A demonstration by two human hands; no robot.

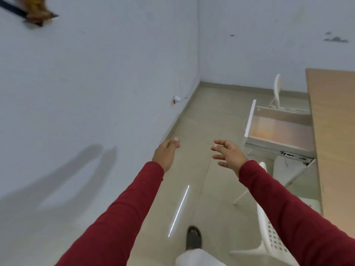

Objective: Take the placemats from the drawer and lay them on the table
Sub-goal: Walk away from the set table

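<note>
A white drawer (249, 120) stands pulled out from under the wooden table (334, 131) at the right. A flat pinkish-orange sheet, probably a placemat (278, 129), lies inside it. My left hand (166, 153) and my right hand (227, 153) are both stretched forward over the floor, left of the drawer. Each has its fingers apart and holds nothing. My right hand is the nearer one to the drawer's front panel, still apart from it. Red sleeves cover both arms.
White chairs stand along the table: one (277, 93) behind the drawer, one (288, 167) below it, one (272, 239) at the lower right. A white wall (86, 93) runs along the left. My sandalled foot (194, 238) is on the tiled floor.
</note>
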